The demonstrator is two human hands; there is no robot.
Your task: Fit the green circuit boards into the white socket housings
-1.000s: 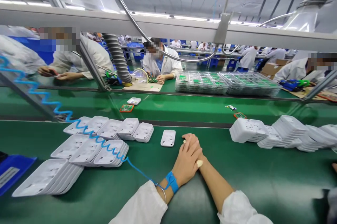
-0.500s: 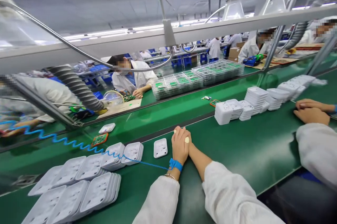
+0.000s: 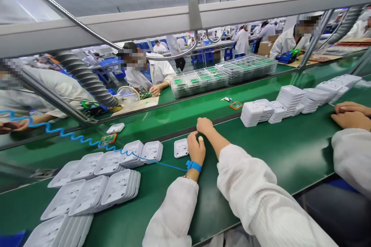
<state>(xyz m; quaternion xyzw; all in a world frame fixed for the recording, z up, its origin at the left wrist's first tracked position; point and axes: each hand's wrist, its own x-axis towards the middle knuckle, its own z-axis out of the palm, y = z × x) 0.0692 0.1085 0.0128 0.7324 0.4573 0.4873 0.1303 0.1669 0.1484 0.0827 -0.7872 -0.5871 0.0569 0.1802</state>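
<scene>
My left hand [image 3: 196, 148] has its fingers curled at the right edge of a single white plastic cover [image 3: 180, 149] lying on the green work surface. Its fingertips are hidden, so I cannot tell whether it grips the cover. A yellow finger cot shows on one digit, and a blue wrist strap [image 3: 193, 166] circles the wrist. Farther forward, my right hand [image 3: 204, 125] is closed near the dark rail, the underside of its fingers out of sight. Stacks of white plastic covers [image 3: 120, 187] stand to the left of my hands.
A coiled blue cord [image 3: 84, 138] runs left from the strap. More stacked covers [image 3: 252, 114] stand at right, near a co-worker's hands [image 3: 352, 114]. Circuit boards [image 3: 108, 139] with orange frames lie on the far green strip. Clear trays [image 3: 199, 80] are piled beyond, beside another worker.
My hands, clasped together before, have come apart. The left has shifted toward the single cover, and the right has moved forward to the rail. The view has tilted down.
</scene>
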